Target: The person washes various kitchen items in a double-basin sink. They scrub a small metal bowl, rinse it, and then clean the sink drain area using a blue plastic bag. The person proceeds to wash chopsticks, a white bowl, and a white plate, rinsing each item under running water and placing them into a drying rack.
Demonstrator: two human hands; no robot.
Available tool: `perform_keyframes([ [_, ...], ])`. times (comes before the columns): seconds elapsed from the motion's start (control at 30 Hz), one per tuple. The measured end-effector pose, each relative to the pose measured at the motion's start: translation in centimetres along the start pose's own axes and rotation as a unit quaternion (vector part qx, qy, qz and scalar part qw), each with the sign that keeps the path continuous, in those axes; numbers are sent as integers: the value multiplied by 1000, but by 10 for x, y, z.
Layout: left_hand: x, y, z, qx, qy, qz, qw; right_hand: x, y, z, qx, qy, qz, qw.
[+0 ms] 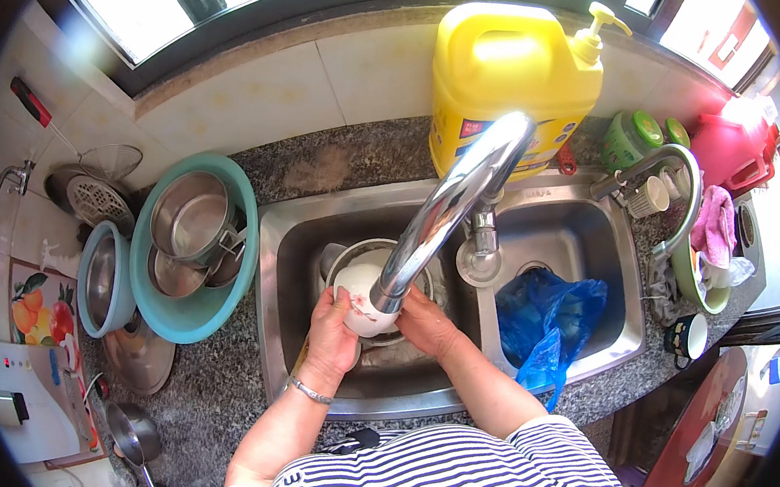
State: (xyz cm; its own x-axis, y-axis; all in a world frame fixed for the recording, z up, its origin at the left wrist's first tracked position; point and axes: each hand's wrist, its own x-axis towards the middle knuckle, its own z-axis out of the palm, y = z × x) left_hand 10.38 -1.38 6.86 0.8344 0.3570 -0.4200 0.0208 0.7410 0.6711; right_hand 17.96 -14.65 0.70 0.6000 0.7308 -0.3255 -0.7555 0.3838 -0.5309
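Note:
Under the spout of the chrome faucet (450,207), a white ceramic bowl with a floral pattern (360,310) is held over the larger basin of the steel sink (365,408). My left hand (335,336) grips its left side, thumb on the outer wall. At its right side is my right hand (428,323), its fingers partly hidden behind the faucet and the bowl. Below them, a larger round bowl (347,257) sits in the basin among other dishes. Whether water is running cannot be told.
A blue plastic bag (551,313) lies in the smaller basin. Left of the sink stand a turquoise basin (243,286) with metal pots and a smaller blue basin (88,287). Behind is a yellow pump jug (515,80); a dark mug (684,335) stands at the right.

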Motion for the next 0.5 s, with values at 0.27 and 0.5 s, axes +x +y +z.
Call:
perform_keyframes([
  [0.27, -1, -2, -4, -14, -9, -18, 1000, 8, 4, 9, -11, 104, 27, 994],
  [0.5, 4, 7, -18, 8, 35, -23, 999, -2, 8, 3, -23, 18, 57, 998],
])
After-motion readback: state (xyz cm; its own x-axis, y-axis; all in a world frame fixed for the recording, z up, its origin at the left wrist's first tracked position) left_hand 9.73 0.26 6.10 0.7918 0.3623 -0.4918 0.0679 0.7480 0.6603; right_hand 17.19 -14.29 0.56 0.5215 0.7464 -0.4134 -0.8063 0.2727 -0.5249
